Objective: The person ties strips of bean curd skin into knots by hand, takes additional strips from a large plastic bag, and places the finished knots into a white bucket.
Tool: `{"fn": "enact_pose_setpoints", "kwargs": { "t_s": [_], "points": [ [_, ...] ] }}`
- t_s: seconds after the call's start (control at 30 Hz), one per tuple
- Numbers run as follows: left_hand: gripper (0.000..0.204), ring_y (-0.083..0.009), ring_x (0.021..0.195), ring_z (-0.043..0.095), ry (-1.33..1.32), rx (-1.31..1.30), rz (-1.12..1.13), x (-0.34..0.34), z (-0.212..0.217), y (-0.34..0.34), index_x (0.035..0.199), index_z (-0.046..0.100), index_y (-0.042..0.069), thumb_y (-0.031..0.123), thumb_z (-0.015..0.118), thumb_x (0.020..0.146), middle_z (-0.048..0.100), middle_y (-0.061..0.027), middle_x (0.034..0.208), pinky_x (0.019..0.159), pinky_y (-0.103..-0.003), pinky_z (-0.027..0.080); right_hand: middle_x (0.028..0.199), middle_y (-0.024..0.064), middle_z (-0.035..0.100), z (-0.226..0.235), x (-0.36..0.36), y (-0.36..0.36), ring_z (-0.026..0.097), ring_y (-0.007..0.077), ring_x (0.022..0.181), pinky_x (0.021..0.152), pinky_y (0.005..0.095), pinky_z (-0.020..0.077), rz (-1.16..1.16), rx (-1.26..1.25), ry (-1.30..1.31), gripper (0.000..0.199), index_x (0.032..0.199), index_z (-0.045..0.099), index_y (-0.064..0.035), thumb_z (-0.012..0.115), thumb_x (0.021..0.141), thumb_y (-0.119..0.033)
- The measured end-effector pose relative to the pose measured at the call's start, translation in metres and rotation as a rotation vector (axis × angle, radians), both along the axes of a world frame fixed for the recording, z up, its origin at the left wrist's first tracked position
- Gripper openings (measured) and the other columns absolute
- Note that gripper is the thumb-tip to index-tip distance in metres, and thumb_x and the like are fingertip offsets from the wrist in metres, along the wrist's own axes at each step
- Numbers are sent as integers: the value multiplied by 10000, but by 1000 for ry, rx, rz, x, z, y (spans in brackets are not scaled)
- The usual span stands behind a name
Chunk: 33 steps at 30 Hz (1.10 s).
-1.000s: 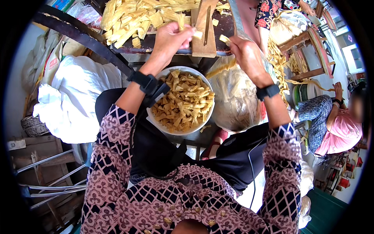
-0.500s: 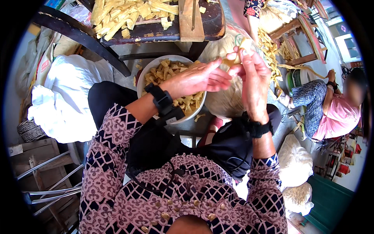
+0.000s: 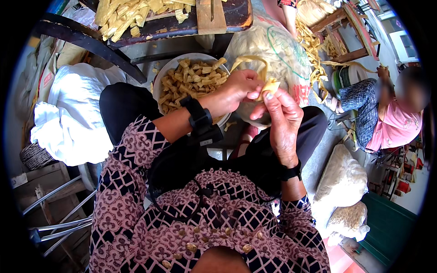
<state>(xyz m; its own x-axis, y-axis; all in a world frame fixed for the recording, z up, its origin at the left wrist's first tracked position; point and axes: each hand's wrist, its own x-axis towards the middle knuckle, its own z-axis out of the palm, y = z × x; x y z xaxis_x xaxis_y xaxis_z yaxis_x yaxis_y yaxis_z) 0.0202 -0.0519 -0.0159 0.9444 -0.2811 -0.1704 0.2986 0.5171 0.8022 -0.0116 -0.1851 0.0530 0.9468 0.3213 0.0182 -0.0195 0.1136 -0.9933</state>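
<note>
Yellow strip (image 3: 271,85) lower now, between both hands (image 3: 236,92) (image 3: 284,123)

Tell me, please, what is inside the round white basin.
The white basin holds a heap of short yellowish pieces. The left hand and black wristband cover part of its lower right side, and its bottom is hidden under the heap.
</note>
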Motion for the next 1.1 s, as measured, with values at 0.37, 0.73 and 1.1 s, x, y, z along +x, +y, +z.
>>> {"fn": "enact_pose_setpoints", "kwargs": {
  "t_s": [0.37,0.73,1.1],
  "points": [
    [155,-285,633,594,-405,825,-18,-5,2,-2,868,582,18,-36,517,737,602,-81,732,547,-342,453,629,49,587,-30,32,-4,551,88,459,420,217,425,-97,-470,-218,144,899,589,35,495,910,-72],
    [400,-248,855,573,-765,710,-140,1,25,22,1047,511,-10,-173,402,698,520,-134,1042,743,-325,462,739,59,624,-43,39,-28,496,58,446,397,169,353,236,-144,361,267,968,558,-13,422,958,-243],
    [95,-96,670,527,-490,731,-43,-3,13,26,827,501,6,-68,531,775,513,-28,713,609,-245,432,734,62,614,-40,25,-8,564,76,562,497,207,458,68,-231,169,259,1024,536,39,616,857,-143]
  ]
}}
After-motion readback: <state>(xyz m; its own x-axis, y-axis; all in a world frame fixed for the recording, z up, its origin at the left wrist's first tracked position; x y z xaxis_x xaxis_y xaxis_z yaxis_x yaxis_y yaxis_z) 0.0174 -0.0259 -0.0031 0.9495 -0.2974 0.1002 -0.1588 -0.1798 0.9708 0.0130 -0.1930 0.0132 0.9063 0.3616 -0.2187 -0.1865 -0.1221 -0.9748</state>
